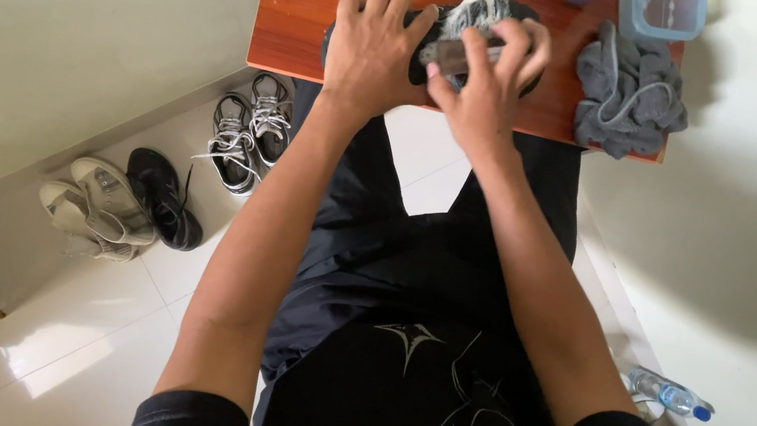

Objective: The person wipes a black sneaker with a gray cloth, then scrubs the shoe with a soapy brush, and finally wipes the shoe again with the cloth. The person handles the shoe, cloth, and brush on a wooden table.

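From the head camera, the left hand (372, 45) is lying flat, fingers spread, on a dark shoe (425, 48) sitting mid-table (296, 33). The right hand (485, 83) is curling its fingers around a brush (459, 54), pressing it onto the shoe's white laces (480, 8). A grey cloth (630, 96) is lying just right. 2 pairs of shoes are resting on the floor at left.

Both arms reach forward; left hand (374, 48) flat, right hand (487, 88) clenched.

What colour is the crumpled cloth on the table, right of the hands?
Grey. The crumpled cloth lies on the reddish-brown table, clearest in the head view.
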